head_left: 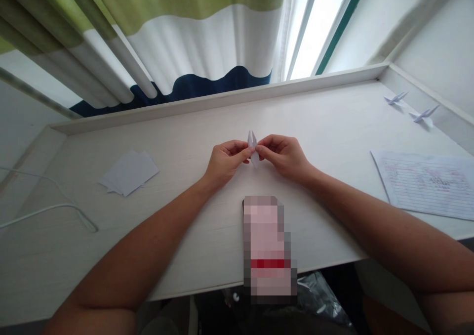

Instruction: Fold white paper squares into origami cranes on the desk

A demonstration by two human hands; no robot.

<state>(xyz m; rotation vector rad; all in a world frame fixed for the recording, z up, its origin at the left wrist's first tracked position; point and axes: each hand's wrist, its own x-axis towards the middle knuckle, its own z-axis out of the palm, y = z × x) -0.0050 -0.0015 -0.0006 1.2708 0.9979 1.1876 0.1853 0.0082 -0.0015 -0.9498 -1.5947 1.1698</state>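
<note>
A small folded white paper piece (253,147), narrow with two upright points, is held above the middle of the desk. My left hand (230,161) pinches its left side between thumb and fingers. From the right, my right hand (280,154) grips the same paper, its thumb close to the left thumb. The fingertips hide part of the folds. At the far right of the desk stand two finished-looking folded paper figures, one paper figure (396,98) behind the other paper figure (424,114). Several loose white paper sheets (129,173) lie overlapped on the left.
A phone-like slab (266,236), blurred by pixels, lies near the front edge. Written lined paper (429,184) is at the right. A white cable (55,206) runs in from the left. A raised rim (222,100) borders the desk's back, with a curtain (207,38) behind it.
</note>
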